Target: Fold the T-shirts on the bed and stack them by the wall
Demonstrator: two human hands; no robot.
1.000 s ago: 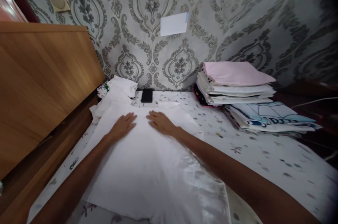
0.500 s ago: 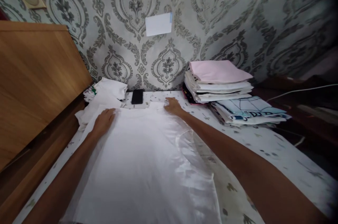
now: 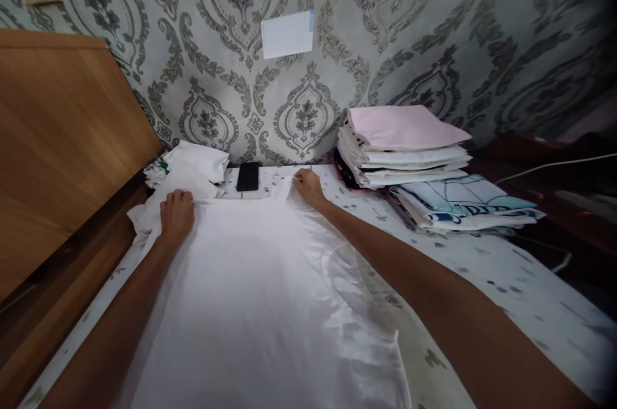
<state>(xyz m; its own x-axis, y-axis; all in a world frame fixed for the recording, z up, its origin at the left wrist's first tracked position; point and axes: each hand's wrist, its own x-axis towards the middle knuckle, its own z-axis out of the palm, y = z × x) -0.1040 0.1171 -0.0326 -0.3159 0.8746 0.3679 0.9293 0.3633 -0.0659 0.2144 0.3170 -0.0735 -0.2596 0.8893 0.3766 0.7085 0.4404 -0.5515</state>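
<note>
A white shirt (image 3: 250,293) lies spread out before me, its right part thin and wrinkled with a curved seam. My right hand (image 3: 308,188) pinches its far edge near the right corner, and a bit of cloth is raised there. At the far left corner my left hand (image 3: 177,213) has its fingers curled down on the cloth; the fingertips are partly hidden. Just beyond the left hand lies a loose crumpled white cloth (image 3: 180,185), close to the shirt's edge.
A black phone (image 3: 247,176) lies near the patterned wall. At the right are a folded clothes stack topped in pink (image 3: 405,127) and a lower folded pile (image 3: 467,200). A wooden cabinet (image 3: 62,139) stands at the left. Floral fabric (image 3: 482,280) covers the surface.
My right hand has closed from pointing fingers into a pinch and raised the shirt's far edge slightly. My left hand's fingers have curled, and it sits a little further left.
</note>
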